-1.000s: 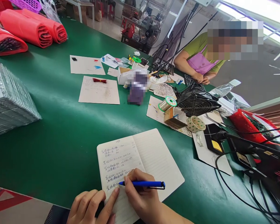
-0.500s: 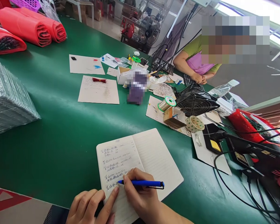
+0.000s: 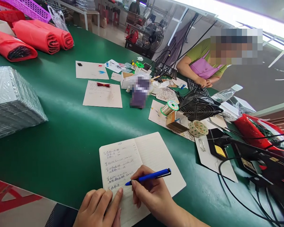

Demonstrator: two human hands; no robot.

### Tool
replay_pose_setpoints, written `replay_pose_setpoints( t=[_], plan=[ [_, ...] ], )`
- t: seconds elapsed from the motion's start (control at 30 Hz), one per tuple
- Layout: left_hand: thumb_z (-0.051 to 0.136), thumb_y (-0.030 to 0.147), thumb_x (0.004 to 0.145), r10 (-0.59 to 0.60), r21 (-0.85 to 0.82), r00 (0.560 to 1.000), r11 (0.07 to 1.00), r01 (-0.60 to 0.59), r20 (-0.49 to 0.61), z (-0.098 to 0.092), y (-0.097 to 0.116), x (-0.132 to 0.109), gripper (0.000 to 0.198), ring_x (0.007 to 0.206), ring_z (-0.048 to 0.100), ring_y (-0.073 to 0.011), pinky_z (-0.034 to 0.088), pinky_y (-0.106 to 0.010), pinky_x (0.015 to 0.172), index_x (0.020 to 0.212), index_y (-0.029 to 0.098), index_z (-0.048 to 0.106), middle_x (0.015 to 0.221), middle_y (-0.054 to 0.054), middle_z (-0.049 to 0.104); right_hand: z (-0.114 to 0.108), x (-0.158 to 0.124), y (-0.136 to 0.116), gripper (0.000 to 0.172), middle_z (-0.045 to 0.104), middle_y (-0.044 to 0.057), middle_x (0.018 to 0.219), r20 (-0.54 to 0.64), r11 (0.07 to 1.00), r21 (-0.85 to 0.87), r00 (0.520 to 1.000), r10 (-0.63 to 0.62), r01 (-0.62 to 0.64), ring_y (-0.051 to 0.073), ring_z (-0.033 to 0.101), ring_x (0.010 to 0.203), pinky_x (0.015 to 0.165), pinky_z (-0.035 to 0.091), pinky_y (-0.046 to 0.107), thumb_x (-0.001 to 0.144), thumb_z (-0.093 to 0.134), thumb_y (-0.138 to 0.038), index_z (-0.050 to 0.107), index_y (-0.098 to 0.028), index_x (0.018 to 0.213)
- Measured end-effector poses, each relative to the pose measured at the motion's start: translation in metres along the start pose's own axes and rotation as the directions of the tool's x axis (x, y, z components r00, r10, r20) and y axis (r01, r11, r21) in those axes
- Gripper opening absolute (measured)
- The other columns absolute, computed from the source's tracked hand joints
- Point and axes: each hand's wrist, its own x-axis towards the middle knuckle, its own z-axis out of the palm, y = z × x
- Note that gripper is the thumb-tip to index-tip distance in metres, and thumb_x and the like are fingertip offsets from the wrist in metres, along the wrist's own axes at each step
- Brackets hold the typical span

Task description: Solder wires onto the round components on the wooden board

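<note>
An open notebook point(image 3: 159, 157) lies on the green table in front of me, its left page bearing lines of handwriting and its right page blank. My right hand point(image 3: 151, 189) grips a blue pen point(image 3: 153, 175), whose tip is over the left page just past the last written line. My left hand point(image 3: 100, 206) rests on the lower left of the notebook, fingers stretched out, the index fingertip on the page close to the pen tip. Nothing shows in the left hand.
A plastic-wrapped stack point(image 3: 16, 101) stands at the left, red bundles point(image 3: 35, 36) behind it. Ahead lie cardboard sheets point(image 3: 103, 99), a solder spool point(image 3: 169, 107), a tape roll point(image 3: 198, 128) and a small black fan point(image 3: 200, 105). Cables point(image 3: 229, 195) run at the right. A co-worker point(image 3: 203, 67) sits across.
My right hand and the pen have shifted slightly right, and the pen is tilted more steeply. The whole view has moved a little. My left hand stays on the page.
</note>
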Motion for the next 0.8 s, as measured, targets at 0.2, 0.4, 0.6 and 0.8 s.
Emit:
replay_pose_setpoints(
  t=[0.2,0.4,0.6,0.8],
  plan=[
    [0.069,0.005,0.081,0.051,-0.053,0.999,0.997,-0.052,-0.020,0.005,0.000,0.005,0.033,0.081,0.057,-0.0224,0.045,-0.038,0.073,0.114,0.008,0.071,0.084,-0.006,0.068,0.010,0.003,0.023,0.024,0.054,-0.002,0.060,-0.083,0.925,-0.278,0.953,-0.292,0.259,0.011,0.049,0.054,0.051,0.037,0.025,0.093,0.062,-0.032,0.057,-0.019,0.073],
    [0.071,0.004,0.080,0.032,-0.065,0.999,0.997,-0.032,-0.005,0.003,-0.001,0.005,0.036,0.081,0.057,-0.0225,0.045,-0.038,0.072,0.116,0.008,0.071,0.084,-0.007,0.067,0.013,0.005,0.031,0.031,0.051,-0.004,0.061,-0.076,0.846,-0.394,0.904,-0.420,0.360,0.010,0.042,0.056,0.053,0.032,0.025,0.095,0.059,-0.025,0.047,-0.020,0.066],
    [0.069,0.004,0.082,0.030,-0.069,0.999,0.997,-0.032,-0.030,0.005,-0.001,0.006,0.034,0.079,0.056,-0.0212,0.044,-0.037,0.071,0.115,0.010,0.071,0.082,-0.005,0.065,0.013,0.005,0.036,0.032,0.049,-0.004,0.061,-0.078,0.828,-0.388,0.881,-0.467,0.404,0.010,0.039,0.056,0.054,0.032,0.025,0.096,0.058,-0.022,0.045,-0.020,0.067],
    [0.066,0.006,0.084,0.028,-0.044,0.997,0.999,-0.031,-0.068,0.009,-0.004,0.004,0.033,0.075,0.058,-0.0192,0.044,-0.036,0.070,0.116,0.013,0.071,0.080,-0.004,0.065,0.012,0.004,0.027,0.031,0.050,-0.003,0.060,-0.134,0.863,-0.331,0.886,-0.444,0.382,0.011,0.043,0.055,0.054,0.034,0.027,0.098,0.057,-0.025,0.050,-0.020,0.067]
  ],
)
